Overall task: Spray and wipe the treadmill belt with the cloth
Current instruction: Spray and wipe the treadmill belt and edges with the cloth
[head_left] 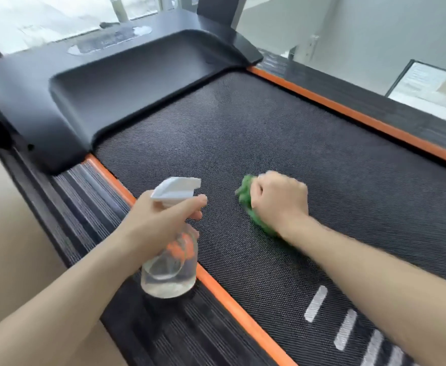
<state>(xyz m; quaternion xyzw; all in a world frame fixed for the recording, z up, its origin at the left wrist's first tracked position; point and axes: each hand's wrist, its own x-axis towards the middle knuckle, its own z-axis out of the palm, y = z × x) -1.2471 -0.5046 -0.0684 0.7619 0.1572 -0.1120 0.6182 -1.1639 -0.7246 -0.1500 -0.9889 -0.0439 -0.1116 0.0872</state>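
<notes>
Treadmill belt [243, 133]: black, textured. Green cloth [245, 191]: bunched, lying on the belt. Clear spray bottle [169, 270]: white trigger head, upright over the left orange edge strip [230, 299].

Tan floor [18, 233] along the left side; bright window [45, 19] at top left, daylight washing it out (view outside blurred); pale wall [375, 27] at upper right; white-framed panel [428, 85] leaning low against it; thin dark upright [312, 47] near the wall, too blurred to identify; lighting soft and even.
</notes>
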